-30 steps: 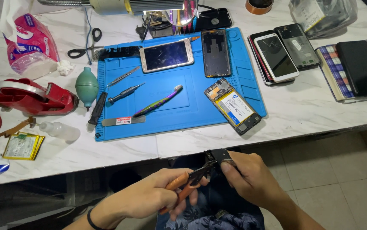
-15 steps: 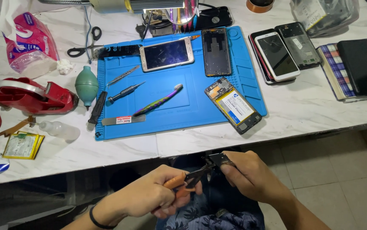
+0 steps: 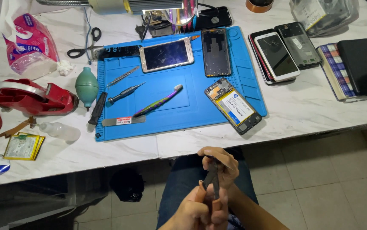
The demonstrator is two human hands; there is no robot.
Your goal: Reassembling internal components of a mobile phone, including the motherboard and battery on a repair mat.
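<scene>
Both my hands are below the table's front edge, over my lap. My right hand (image 3: 221,162) is on top, its fingers pinched on the upper end of a small dark part (image 3: 212,179) that stands almost upright. My left hand (image 3: 201,209) is just beneath it, closed around an orange-handled tool (image 3: 213,204) whose tip reaches up to the dark part. The hands hide most of both. On the table above lies a blue work mat (image 3: 192,117) with an opened phone (image 3: 234,106) showing its battery at the mat's near right corner.
On the mat: a gold phone (image 3: 166,54), a dark phone frame (image 3: 216,52), a purple-green brush (image 3: 158,102), a screwdriver (image 3: 124,93), tweezers (image 3: 123,76). Left: a green air blower (image 3: 86,85), a red tape dispenser (image 3: 30,98). Right: stacked phones (image 3: 277,53), a plaid notebook (image 3: 332,72).
The dark part has turned from slanted to nearly upright. My right hand now sits above my left instead of beside it, and both hands have closed together.
</scene>
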